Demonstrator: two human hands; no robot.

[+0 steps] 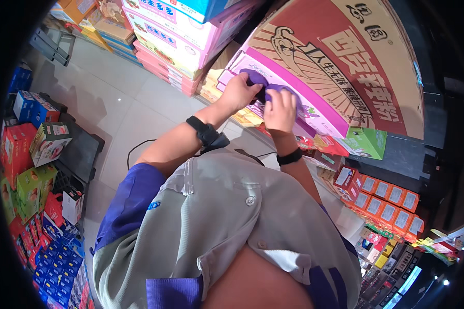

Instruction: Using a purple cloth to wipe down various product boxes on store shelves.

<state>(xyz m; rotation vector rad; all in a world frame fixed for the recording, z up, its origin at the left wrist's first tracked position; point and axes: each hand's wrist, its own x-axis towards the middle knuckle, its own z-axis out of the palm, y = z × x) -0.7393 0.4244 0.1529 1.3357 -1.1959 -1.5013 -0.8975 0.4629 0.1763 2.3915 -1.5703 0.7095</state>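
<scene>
Pink carton (324, 112), just beyond left hand (237, 93) and right hand (281, 110), fingers curled on purple pieces (257, 77) (material unclear)

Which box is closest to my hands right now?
The purple box, just below the big brown carton in the picture. Your left hand and right hand are both at it; the carton and stacked boxes sit farther off.

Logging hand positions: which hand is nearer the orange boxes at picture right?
Right. The right hand is at the pink-purple box, on the side toward the orange boxes; the left hand is at that box, farther left.
</scene>
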